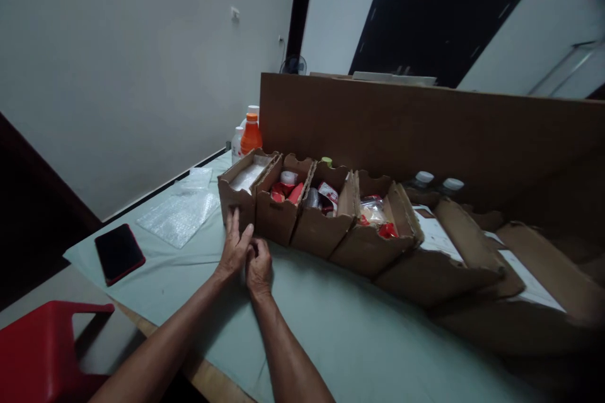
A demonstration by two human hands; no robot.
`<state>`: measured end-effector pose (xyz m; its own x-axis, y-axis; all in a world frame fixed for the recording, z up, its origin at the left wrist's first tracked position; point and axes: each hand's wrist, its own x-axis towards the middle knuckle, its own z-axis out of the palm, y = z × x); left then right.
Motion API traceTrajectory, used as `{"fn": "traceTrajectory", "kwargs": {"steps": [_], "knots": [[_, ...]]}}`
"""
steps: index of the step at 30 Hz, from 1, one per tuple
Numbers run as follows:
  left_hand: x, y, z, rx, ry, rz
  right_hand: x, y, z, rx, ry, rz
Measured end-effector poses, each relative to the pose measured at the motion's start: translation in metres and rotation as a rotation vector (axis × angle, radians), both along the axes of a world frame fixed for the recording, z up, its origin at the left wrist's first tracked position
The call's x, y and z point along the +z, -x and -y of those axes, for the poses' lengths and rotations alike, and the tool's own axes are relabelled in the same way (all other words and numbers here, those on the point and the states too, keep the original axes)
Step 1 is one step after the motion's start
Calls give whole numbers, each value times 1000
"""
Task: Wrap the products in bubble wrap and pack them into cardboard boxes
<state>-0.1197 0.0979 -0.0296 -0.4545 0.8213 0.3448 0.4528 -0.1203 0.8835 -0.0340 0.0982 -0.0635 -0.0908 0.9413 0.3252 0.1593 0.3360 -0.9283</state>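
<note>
My left hand (233,253) rests its outstretched fingers against the lower front of the leftmost cardboard bin (235,203), which has clear plastic wrap (249,175) inside. Close beside it, my right hand (259,266) is closed, its fingers curled in near the left thumb; whatever they may hold is hidden. The second cardboard bin (276,217) stands just beyond the right hand and contains red packets (286,192) and a white-capped item. Farther right in the same row, another bin (317,232) holds mixed packages, and one more (366,255) has clear and red wrapping.
Bubble wrap (179,213) and a dark phone (119,253) with a red edge lie left on the green cloth (312,315). An orange bottle (251,136) stands behind the bins. A tall cardboard panel (378,119) rises at the back. A red stool (38,352) is lower left.
</note>
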Motion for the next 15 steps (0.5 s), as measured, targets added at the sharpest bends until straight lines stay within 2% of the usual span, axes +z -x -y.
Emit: {"fn": "traceTrajectory", "kwargs": {"steps": [5,9,12,15], "knots": [[-29,1,24,-112,85,-32,0,3,1,-67,37,23],[-40,4,30,-132,91,-97,0,2,4,-109,45,16],[-43,7,29,-129,85,-175,0,-4,22,-80,25,8],[-45,6,33,-140,77,-271,-3,-16,53,-28,-2,10]]}}
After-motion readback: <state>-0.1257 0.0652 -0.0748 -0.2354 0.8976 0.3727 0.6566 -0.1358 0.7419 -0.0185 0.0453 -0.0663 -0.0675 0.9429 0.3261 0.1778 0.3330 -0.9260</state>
